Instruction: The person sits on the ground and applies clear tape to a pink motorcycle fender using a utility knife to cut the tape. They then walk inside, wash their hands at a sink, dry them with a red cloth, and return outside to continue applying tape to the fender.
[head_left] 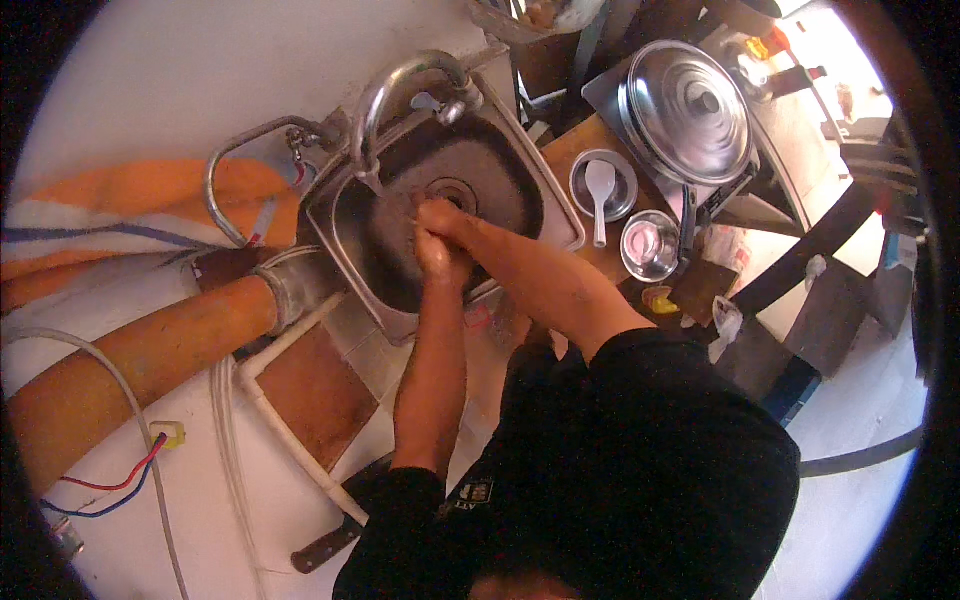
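Both my hands are together over the metal sink (350, 225), a little above its drain (458, 190). My right hand (440, 215) comes across from the right and is closed over my left hand (440, 255). The left hand's fingers are mostly hidden beneath it. Its skin looks shiny, as if wet. Just beyond my hands, to the left, the curved metal faucet (375, 95) ends with its spout over the basin. I cannot make out whether water is flowing. No tool shows in either hand.
Right of the sink stand a lidded pot (690, 110), a bowl with a white rice paddle (600, 185) and a small metal bowl (650, 246). A thick orange pipe (150, 370) and an orange cloth (150, 190) are at left. Below lies a knife (330, 548).
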